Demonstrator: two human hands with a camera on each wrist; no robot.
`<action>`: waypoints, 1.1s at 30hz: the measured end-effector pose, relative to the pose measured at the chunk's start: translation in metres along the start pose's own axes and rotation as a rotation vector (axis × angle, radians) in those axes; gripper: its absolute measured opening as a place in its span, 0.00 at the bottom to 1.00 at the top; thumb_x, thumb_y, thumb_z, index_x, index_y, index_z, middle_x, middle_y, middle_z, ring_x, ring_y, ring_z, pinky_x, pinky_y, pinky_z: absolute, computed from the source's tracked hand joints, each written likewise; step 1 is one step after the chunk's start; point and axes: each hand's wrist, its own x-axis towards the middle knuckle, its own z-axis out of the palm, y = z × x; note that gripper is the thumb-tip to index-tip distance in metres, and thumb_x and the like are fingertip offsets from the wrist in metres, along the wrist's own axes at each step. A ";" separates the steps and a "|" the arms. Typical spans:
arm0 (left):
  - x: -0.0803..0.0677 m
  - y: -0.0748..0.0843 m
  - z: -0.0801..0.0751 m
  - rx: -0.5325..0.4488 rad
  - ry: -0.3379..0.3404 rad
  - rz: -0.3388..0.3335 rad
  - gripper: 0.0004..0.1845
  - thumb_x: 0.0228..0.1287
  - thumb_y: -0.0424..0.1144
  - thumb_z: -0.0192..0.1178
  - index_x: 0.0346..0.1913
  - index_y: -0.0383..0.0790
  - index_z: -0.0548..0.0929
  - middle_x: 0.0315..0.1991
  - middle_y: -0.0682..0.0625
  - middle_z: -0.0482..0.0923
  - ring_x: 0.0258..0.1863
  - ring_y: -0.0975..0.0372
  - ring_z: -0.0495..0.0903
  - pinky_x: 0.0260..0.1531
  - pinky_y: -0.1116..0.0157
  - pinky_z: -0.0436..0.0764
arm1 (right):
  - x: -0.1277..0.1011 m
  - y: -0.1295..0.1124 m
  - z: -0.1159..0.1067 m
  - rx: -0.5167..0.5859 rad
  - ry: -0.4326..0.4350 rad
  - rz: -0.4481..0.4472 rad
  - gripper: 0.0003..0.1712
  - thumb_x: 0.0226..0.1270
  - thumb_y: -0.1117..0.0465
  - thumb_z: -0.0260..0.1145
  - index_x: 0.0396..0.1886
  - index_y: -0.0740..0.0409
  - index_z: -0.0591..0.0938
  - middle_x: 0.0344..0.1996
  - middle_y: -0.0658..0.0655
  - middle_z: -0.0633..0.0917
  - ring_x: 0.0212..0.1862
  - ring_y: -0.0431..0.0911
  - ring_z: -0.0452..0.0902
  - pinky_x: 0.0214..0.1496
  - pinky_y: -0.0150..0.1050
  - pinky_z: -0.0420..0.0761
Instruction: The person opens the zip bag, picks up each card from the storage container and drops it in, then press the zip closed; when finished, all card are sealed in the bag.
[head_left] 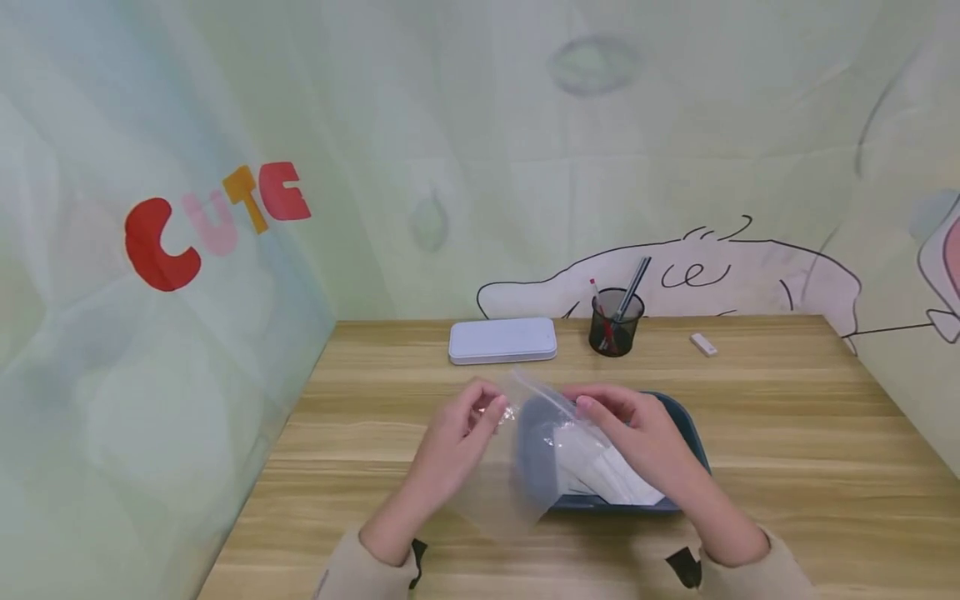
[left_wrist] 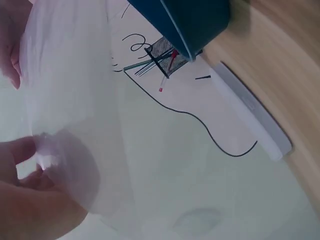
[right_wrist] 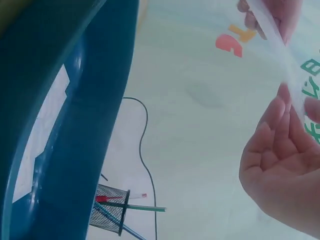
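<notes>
A clear plastic zip bag point(head_left: 498, 483) hangs between my two hands, in front of and partly over a dark blue bin point(head_left: 693, 437). My left hand point(head_left: 457, 433) pinches one side of the bag between thumb and fingers. At the bag's top edge my right hand point(head_left: 637, 425) pinches the other side. In the left wrist view the see-through bag point(left_wrist: 75, 90) spreads beside the left hand point(left_wrist: 35, 195). The right wrist view shows the right hand point(right_wrist: 285, 150) gripping the bag's edge. White paper-like pieces point(head_left: 607, 471) lie inside the bin, seen partly through the bag.
Toward the back of the wooden table point(head_left: 360, 417) lies a white flat case point(head_left: 502, 340). Beside it stands a black mesh pen cup point(head_left: 617, 323) with pens and a red pencil. A small white eraser-like block point(head_left: 703, 344) is further right. A printed cloth point(head_left: 450, 150) hangs behind.
</notes>
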 end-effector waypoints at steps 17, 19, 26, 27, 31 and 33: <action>0.024 0.008 0.010 0.437 0.333 0.367 0.14 0.54 0.38 0.70 0.43 0.42 0.81 0.38 0.50 0.75 0.40 0.57 0.71 0.38 0.59 0.69 | -0.002 0.004 0.001 0.058 -0.152 0.033 0.12 0.67 0.54 0.64 0.43 0.54 0.87 0.33 0.49 0.87 0.34 0.49 0.80 0.27 0.33 0.78; 0.021 0.010 0.014 0.402 0.340 0.353 0.11 0.56 0.38 0.68 0.41 0.42 0.79 0.37 0.51 0.74 0.38 0.58 0.71 0.39 0.61 0.71 | -0.001 0.004 0.002 0.062 -0.090 0.030 0.10 0.66 0.55 0.65 0.41 0.53 0.87 0.32 0.49 0.87 0.34 0.49 0.80 0.28 0.34 0.79; 0.004 0.023 0.030 0.248 0.019 0.230 0.14 0.71 0.52 0.52 0.34 0.47 0.79 0.30 0.61 0.74 0.31 0.68 0.73 0.31 0.71 0.77 | 0.002 0.001 0.010 0.021 0.114 -0.055 0.07 0.62 0.56 0.69 0.38 0.51 0.88 0.31 0.44 0.86 0.30 0.45 0.79 0.32 0.35 0.81; 0.003 0.023 0.032 0.246 -0.014 0.213 0.16 0.72 0.54 0.49 0.35 0.47 0.80 0.30 0.61 0.74 0.31 0.68 0.73 0.31 0.70 0.77 | 0.003 0.000 0.013 0.000 0.138 -0.093 0.06 0.62 0.57 0.69 0.37 0.51 0.88 0.31 0.43 0.86 0.29 0.44 0.79 0.31 0.34 0.80; 0.003 0.024 0.035 0.285 -0.038 0.186 0.20 0.73 0.56 0.45 0.38 0.47 0.80 0.31 0.60 0.76 0.32 0.68 0.73 0.33 0.70 0.77 | 0.005 -0.004 0.021 -0.086 0.216 -0.220 0.04 0.59 0.58 0.72 0.34 0.47 0.87 0.29 0.38 0.85 0.27 0.39 0.76 0.28 0.33 0.78; 0.004 0.022 0.035 0.296 -0.031 0.192 0.19 0.74 0.55 0.45 0.39 0.47 0.80 0.30 0.60 0.75 0.30 0.67 0.72 0.31 0.70 0.76 | 0.005 -0.004 0.023 -0.081 0.226 -0.239 0.04 0.58 0.59 0.72 0.32 0.44 0.86 0.30 0.38 0.84 0.28 0.38 0.76 0.27 0.33 0.77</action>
